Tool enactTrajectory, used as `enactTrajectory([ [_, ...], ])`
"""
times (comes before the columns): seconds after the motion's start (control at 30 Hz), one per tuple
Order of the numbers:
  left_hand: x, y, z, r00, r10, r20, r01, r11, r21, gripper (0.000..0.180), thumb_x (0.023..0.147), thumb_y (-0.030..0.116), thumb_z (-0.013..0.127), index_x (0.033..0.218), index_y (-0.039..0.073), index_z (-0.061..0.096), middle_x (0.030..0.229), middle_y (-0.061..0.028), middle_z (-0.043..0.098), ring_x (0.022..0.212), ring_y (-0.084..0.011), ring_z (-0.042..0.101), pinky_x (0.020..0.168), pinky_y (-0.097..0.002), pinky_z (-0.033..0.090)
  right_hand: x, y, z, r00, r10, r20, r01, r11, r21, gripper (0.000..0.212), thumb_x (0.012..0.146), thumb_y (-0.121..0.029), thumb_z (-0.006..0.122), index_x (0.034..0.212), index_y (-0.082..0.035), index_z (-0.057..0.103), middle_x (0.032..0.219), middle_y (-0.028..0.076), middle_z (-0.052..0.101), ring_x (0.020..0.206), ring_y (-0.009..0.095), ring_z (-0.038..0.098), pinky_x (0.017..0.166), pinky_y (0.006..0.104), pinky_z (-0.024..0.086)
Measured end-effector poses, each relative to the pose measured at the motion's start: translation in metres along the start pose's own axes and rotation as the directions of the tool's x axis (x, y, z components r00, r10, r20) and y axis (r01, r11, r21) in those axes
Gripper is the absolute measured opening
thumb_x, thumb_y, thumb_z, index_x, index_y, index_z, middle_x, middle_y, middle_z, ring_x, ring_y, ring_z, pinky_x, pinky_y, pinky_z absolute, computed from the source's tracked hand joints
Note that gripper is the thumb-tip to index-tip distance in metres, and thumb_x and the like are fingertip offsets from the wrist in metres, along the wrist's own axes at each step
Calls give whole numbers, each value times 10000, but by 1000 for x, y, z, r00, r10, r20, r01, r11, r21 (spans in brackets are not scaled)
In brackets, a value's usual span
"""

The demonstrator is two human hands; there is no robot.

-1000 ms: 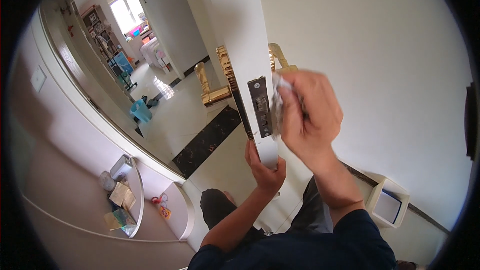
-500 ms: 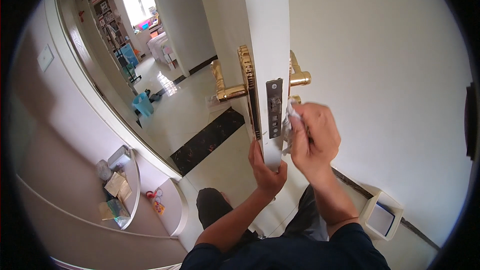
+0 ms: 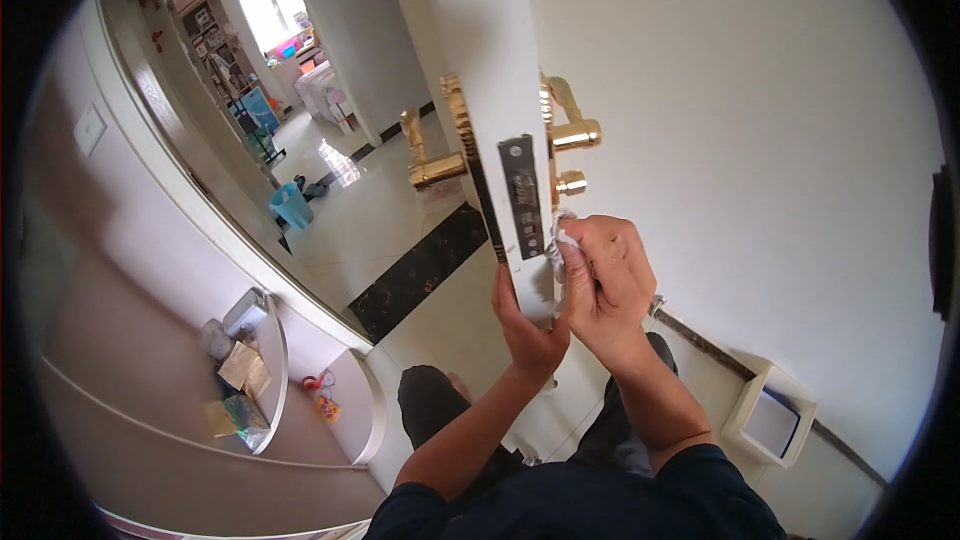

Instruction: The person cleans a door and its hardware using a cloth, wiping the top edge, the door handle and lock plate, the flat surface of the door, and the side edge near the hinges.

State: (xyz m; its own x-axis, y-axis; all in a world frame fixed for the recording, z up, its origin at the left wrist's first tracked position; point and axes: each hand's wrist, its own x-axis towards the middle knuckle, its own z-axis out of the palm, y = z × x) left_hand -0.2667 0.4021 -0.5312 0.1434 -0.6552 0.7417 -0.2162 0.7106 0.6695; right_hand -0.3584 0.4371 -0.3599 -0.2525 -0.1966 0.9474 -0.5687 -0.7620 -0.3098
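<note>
A white door point(image 3: 487, 50) stands edge-on in front of me, with a dark metal lock plate point(image 3: 522, 195) set in its edge. Gold lever handles stick out from both faces, the left handle point(image 3: 437, 169) and the right handle point(image 3: 578, 133). Under the right one is a small gold knob point(image 3: 571, 182). My left hand point(image 3: 530, 330) wraps round the door's edge below the lock plate, fingers on the left face. My right hand point(image 3: 609, 275) is closed on a crumpled white cloth or tissue point(image 3: 560, 245), pressed at the door's right side just below the knob.
Corner shelves point(image 3: 280, 380) at the lower left carry a metal box, papers and red-handled scissors point(image 3: 318, 381). By the right wall stands a cream bin point(image 3: 768, 415). A light blue bucket point(image 3: 291, 206) sits on the floor beyond the doorway, past a dark threshold strip point(image 3: 420, 270).
My right hand has moved down and slightly left with the white cloth, uncovering the gold knob. The door appears further left and more tilted. My left hand keeps its hold.
</note>
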Motion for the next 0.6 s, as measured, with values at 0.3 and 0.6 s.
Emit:
enactTrajectory([
  [0.3, -15, -14, 5, 995, -95, 0, 95, 992, 88, 1014, 922, 106, 800, 1715, -125, 211, 1681, -374, 362, 1533, -515, 441, 1271, -555, 400, 83, 1, 9, 987, -142, -71, 142, 990, -9, 244, 922, 122, 748, 1130, 5, 796, 960, 136, 757, 795, 253, 684, 695, 325, 544],
  [0.6, 15, 36, 5, 885, -423, 193, 460, 738, -494, 682, 1127, 312, 715, 1673, 33, 416, 1592, -142, 540, 1446, -278, 579, 1184, -431, 491, -28, 19, -9, 1000, 12, 16, -12, 1000, 2, 318, 876, 196, 755, 1161, 59, 782, 1064, 181, 737, 881, 273, 720, 747, 311, 576],
])
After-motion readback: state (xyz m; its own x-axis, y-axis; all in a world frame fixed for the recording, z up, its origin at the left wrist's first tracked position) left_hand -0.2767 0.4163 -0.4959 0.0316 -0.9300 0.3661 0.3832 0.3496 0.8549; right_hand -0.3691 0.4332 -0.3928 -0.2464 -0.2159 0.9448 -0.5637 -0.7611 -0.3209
